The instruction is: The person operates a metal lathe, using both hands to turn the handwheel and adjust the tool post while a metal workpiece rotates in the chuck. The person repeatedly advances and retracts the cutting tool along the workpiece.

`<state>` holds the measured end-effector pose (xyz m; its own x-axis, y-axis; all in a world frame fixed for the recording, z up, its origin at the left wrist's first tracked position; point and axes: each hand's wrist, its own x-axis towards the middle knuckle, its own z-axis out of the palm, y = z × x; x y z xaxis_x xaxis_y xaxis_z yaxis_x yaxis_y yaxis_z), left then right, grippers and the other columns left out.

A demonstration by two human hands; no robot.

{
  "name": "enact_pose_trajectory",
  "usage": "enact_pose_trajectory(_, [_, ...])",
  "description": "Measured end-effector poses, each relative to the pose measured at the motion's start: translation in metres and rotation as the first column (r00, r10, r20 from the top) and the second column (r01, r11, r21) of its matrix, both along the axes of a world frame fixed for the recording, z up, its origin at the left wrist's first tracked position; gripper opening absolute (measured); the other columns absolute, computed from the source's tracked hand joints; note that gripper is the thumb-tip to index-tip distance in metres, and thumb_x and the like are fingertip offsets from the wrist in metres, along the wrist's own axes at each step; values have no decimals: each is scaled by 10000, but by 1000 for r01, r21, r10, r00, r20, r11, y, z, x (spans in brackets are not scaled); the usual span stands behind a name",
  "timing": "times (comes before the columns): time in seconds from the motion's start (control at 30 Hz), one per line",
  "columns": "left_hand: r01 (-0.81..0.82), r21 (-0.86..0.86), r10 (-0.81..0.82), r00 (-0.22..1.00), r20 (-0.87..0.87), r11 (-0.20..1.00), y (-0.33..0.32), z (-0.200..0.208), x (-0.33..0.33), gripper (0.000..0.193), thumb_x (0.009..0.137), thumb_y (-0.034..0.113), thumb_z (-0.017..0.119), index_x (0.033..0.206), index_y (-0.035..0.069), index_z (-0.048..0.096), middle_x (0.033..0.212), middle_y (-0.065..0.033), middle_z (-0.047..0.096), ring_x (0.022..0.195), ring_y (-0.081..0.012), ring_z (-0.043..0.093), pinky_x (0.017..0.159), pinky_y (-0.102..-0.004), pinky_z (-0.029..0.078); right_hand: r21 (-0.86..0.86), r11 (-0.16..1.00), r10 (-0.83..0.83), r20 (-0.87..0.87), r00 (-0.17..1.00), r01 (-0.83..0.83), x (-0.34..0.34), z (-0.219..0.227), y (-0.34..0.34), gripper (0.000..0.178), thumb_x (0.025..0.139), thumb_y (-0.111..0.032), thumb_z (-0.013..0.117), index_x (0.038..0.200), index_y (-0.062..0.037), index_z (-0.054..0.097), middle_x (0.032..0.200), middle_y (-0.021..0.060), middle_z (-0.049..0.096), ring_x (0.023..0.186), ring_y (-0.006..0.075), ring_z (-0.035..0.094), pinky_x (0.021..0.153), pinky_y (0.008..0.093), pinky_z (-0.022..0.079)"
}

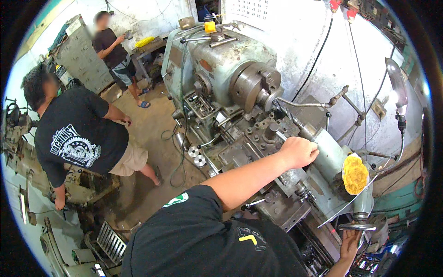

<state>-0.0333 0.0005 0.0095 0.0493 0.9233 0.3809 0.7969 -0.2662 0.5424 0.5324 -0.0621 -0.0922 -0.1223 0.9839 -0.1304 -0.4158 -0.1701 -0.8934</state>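
Note:
A large grey-green metal lathe fills the middle. Its chuck grips a round metal workpiece. A twist drill bit sits in the tailstock, its tip at or close to the workpiece face; I cannot tell how deep. My left hand is closed in a fist around the end of the tool post lever, beside the tailstock. At the tailstock's rear, my right hand has its fingers on the rim of the handwheel; the palm side is partly hidden.
A yellow, lumpy round item rests on the tailstock. A bent coolant pipe reaches toward the drill. A work lamp stands at right. Two other people, one nearer, one farther, are at left. A cable lies on the floor.

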Motion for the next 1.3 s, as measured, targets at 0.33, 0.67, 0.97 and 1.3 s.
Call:
enact_pose_trajectory(0.33, [7, -14, -7, 1000, 27, 1000, -1, 3, -3, 342, 980, 394, 579, 845, 106, 703, 845, -173, 731, 853, -422, 711, 763, -566, 546, -47, 979, -176, 280, 944, 196, 98, 4, 26, 755, 995, -431, 720, 1604, -129, 391, 1610, 62, 443, 1423, 230, 476, 1167, 429, 422])
enact_pose_trajectory(0.67, [-4, 21, 5, 1000, -15, 1000, 3, 1, -2, 329, 977, 391, 613, 814, 108, 658, 804, -149, 708, 806, -410, 699, 715, -554, 535, 268, 963, -107, 368, 923, 5, 14, 54, 21, 673, 1027, -485, 568, 1478, 11, 514, 1472, 128, 583, 1369, 267, 527, 1154, 404, 389])
enact_pose_trajectory(0.97, [5, 11, -5, 1000, -6, 1000, 3, 3, -3, 341, 998, 390, 593, 817, 107, 648, 798, -146, 695, 801, -413, 687, 701, -552, 518, -442, 837, -313, 94, 945, 321, 5, 116, 46, 372, 1010, -406, 646, 1174, -73, 685, 988, 55, 703, 815, 195, 695, 605, 330, 569])
enact_pose_trajectory(1.3, [5, 36, -5, 1000, 1, 999, 1, 3, -4, 349, 1000, 393, 589, 815, 104, 652, 792, -139, 697, 789, -402, 691, 693, -545, 521, -268, 793, -569, -5, 822, 547, 26, 97, 70, 90, 879, -29, 617, 963, 3, 622, 885, 119, 648, 817, 250, 635, 785, 337, 567])
